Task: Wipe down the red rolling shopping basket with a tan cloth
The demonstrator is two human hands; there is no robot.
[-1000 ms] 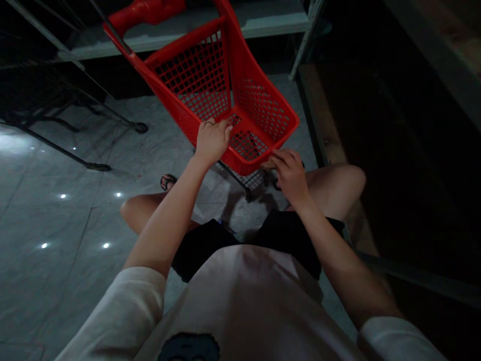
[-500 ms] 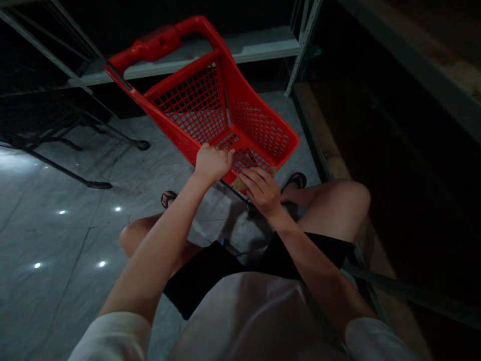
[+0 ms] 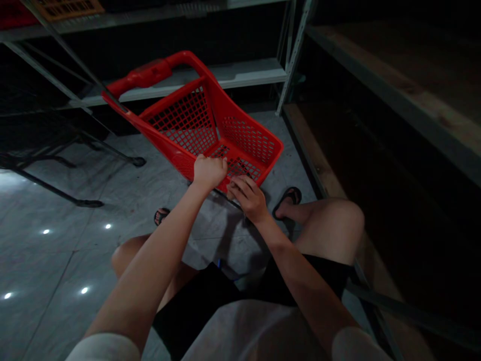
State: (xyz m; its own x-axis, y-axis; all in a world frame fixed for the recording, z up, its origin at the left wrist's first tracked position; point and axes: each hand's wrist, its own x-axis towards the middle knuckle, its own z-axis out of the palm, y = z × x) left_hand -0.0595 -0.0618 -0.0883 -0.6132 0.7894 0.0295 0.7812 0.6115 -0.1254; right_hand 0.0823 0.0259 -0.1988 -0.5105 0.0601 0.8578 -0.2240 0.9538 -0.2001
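A red plastic shopping trolley (image 3: 221,98) with lattice sides stands in front of my knees, its basket tilted and its handle at the far left. My left hand (image 3: 209,173) is closed over the near rim of the basket, with the fingers curled over the edge. Just right of it, my right hand (image 3: 250,199) is at the same rim, fingers bent around a small tan cloth (image 3: 230,193). Most of the cloth is hidden under those fingers. Inside the basket I see only the lattice floor and walls.
A metal shelf rack (image 3: 255,72) stands behind the trolley, with an orange crate (image 3: 67,7) on its upper level. Wooden shelving (image 3: 413,85) runs along the right. Dark metal legs with castors (image 3: 139,161) stand at the left on the grey tiled floor (image 3: 41,271).
My right hand has slid left along the rim, closer to my left hand, and less of the cloth shows. The view has tilted up, so more shelving is visible.
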